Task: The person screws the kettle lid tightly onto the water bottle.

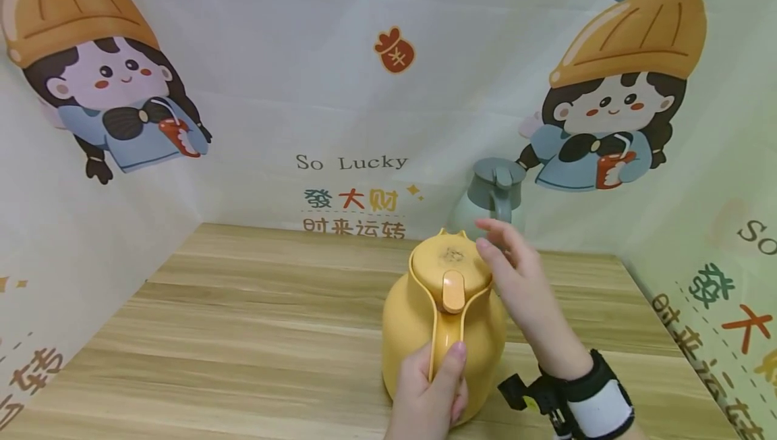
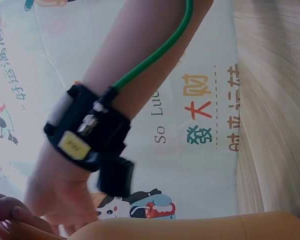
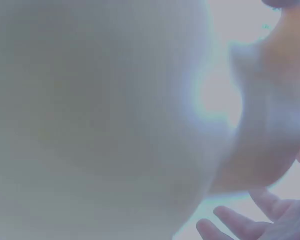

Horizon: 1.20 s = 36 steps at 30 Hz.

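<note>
A yellow thermos jug [image 1: 403,332] stands on the wooden table, its lid and handle towards me. My left hand [image 1: 431,386] grips the handle, the thumb lying along the top of it. Beside the right side of the round lid [image 1: 440,258] is my right hand [image 1: 516,258], fingers extended and slightly bent, holding nothing. Whether its fingertips touch the lid I cannot tell. On the lid sits an orange thumb lever [image 1: 452,291]. In the right wrist view the jug's body [image 3: 90,120] is large and blurred.
Behind my right hand stands a pale green jug with a grey-green top [image 1: 494,180], near the back cloth. The printed cloth [image 1: 255,123] encloses the table [image 1: 243,332] at the back and both sides. A wrist camera on a strap [image 1: 597,396] sits on my right forearm.
</note>
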### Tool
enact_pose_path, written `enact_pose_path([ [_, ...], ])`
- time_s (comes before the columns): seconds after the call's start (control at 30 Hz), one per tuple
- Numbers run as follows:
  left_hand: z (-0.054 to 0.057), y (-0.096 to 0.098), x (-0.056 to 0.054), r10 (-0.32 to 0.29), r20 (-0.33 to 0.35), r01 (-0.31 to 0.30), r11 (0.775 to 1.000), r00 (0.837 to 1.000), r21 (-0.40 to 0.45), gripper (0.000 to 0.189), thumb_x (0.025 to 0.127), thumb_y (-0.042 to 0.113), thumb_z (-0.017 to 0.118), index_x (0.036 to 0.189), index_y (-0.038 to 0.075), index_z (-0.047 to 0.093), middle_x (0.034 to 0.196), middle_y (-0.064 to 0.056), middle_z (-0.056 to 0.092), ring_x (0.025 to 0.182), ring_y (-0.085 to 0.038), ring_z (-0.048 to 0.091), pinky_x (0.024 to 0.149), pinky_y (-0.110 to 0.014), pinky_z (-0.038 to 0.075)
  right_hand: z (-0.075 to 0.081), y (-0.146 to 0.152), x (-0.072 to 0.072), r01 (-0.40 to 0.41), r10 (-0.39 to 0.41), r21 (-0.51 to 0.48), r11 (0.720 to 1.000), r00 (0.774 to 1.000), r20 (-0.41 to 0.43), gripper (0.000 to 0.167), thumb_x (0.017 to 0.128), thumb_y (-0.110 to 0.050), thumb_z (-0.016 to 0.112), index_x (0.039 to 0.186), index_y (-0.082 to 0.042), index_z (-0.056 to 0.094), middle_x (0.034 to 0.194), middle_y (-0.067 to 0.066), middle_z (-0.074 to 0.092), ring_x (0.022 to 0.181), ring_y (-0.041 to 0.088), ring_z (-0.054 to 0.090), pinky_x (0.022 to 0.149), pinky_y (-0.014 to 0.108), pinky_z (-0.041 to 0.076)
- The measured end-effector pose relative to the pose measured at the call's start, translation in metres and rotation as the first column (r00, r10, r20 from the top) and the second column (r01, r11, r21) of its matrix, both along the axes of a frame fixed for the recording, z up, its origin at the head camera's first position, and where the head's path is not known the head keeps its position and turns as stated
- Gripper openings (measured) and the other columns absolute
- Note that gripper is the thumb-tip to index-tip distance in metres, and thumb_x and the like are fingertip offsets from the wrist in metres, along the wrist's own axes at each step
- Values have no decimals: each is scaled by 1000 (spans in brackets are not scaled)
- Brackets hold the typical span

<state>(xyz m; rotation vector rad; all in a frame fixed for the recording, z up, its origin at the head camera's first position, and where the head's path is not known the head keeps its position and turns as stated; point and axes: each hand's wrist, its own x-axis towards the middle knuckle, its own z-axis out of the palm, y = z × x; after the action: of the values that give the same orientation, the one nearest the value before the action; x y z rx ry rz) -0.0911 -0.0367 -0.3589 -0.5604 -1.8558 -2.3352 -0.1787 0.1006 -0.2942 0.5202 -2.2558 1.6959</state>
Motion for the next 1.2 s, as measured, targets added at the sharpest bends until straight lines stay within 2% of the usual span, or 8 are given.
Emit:
enact_pose_path([
  [0.17,-2,-1,0,0,13,0,1000,1000,2,45,102,17,46,64,-7,42,44,-26,33,37,-4,35,38,-15,31,-25,23,-4,75,-68,-44,996,987,147,48,104,-24,37,144,2,32,149,19,28,137,34,24,110,53,19],
  [0.27,-2,-1,0,8,14,-8,1000,1000,-1,45,102,17,47,64,-7,42,43,-26,33,37,-4,35,39,-15,31,-48,30,-6,95,-78,-65,993,972,220,52,105,-27,32,146,3,26,153,19,23,138,34,21,110,51,18],
  [0.43,-2,-1,0,24,21,-24,1000,999,-11,45,102,17,47,64,-7,43,43,-27,34,37,-4,36,39,-15,31,-86,29,-4,51,-22,-118,992,971,239,56,105,-33,25,147,3,24,151,25,22,133,42,25,103,58,22],
  [0.53,-2,-1,0,26,22,-26,1000,999,-11,45,102,17,47,64,-8,43,42,-27,34,36,-4,36,38,-14,31,-101,24,1,19,22,-168,986,971,238,58,104,-36,24,149,0,20,151,26,22,134,40,24,101,59,24],
  [0.67,-2,0,0,21,23,-21,1000,1000,-3,46,102,17,47,64,-8,43,42,-27,33,36,-4,35,38,-15,30,-112,15,10,-22,68,-234,972,979,192,56,104,-35,22,151,-4,21,152,17,25,136,26,24,106,41,24],
  [0.8,-2,0,-1,16,19,-16,1000,1000,2,45,101,17,47,64,-8,43,42,-26,32,36,-4,35,38,-15,30,-121,5,15,-26,68,-325,945,991,119,50,105,-32,21,148,-9,33,146,-1,37,130,9,33,102,19,25],
  [0.97,-3,1,-1,8,-6,-8,1000,1000,10,44,101,15,47,64,-7,43,41,-26,32,36,-3,35,37,-14,30,-129,-5,14,34,13,-456,890,995,98,40,104,-32,23,133,-24,50,128,-10,54,115,8,47,97,22,35],
  [1.2,-2,3,-1,0,12,0,1000,1000,16,45,101,16,47,63,-8,42,42,-27,31,36,-2,35,37,-14,30,-132,-12,13,88,-18,-538,839,991,134,43,103,-38,24,130,-22,54,125,-4,57,111,12,51,94,24,40],
])
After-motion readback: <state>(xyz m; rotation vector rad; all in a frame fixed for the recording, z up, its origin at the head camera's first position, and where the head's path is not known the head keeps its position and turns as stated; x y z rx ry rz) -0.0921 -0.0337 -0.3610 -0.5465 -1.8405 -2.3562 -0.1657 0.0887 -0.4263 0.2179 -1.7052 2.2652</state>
